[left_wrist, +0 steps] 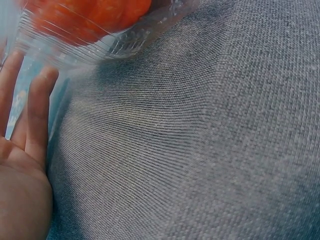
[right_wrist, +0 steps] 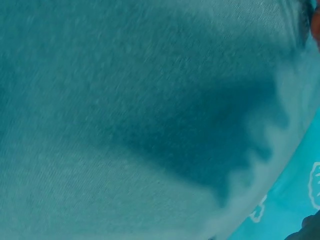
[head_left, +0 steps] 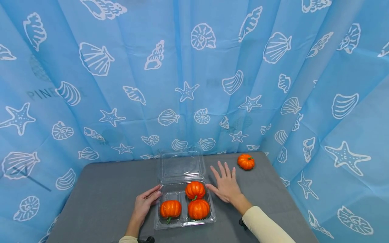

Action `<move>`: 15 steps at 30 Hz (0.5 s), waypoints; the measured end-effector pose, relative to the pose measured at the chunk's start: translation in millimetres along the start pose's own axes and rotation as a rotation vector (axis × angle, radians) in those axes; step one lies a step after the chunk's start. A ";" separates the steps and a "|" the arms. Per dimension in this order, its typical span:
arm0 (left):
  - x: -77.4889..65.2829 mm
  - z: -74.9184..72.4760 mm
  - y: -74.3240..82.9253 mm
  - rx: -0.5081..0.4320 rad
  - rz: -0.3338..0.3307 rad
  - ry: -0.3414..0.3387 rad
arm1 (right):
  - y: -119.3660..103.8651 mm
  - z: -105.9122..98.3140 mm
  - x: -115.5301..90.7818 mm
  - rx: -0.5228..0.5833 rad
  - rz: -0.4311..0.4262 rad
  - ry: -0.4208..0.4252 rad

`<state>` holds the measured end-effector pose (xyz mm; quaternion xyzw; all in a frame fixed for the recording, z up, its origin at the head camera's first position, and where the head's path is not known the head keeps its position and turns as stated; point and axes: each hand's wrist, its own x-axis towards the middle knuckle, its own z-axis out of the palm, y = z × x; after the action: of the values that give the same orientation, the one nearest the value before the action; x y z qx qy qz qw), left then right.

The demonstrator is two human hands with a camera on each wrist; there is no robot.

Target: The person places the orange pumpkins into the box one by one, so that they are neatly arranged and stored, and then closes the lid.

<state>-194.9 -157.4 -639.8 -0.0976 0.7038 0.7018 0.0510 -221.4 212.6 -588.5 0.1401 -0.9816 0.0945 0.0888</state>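
Observation:
A clear plastic clamshell container (head_left: 186, 223) lies on the table with its lid (head_left: 182, 165) laid back. Two orange pumpkins, a rear one (head_left: 195, 189) and a front one (head_left: 199, 209), sit in its right side; a third pumpkin (head_left: 170, 208) is in the left compartment. My left hand (head_left: 143, 205) touches the container's left rim with its fingertips; in the left wrist view its fingers (left_wrist: 39, 110) look fairly straight. Fingers spread, my right hand (head_left: 226, 185) hovers beside the right rim, holding nothing. The right wrist view shows mostly cloth and the hand's shadow.
Another small orange pumpkin (head_left: 245, 162) rests near the table's back right corner. Grey cloth covers the table (head_left: 109, 199). A blue curtain (head_left: 188, 67) printed with white shells and starfish hangs close behind and along the sides.

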 end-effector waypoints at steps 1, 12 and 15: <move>-0.2 -0.2 0.5 0.000 -0.002 0.002 | 1.8 -0.3 0.5 -0.005 0.017 -0.020; -1.2 -0.5 1.8 0.009 0.006 -0.007 | 45.2 5.6 3.4 0.007 0.128 -0.033; -2.0 -0.2 1.7 0.009 0.002 -0.003 | 56.8 3.9 5.1 0.023 0.157 -0.032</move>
<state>-193.3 -157.5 -637.7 -0.0954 0.7068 0.6990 0.0519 -243.4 264.0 -600.4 0.0651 -0.9897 0.1101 0.0636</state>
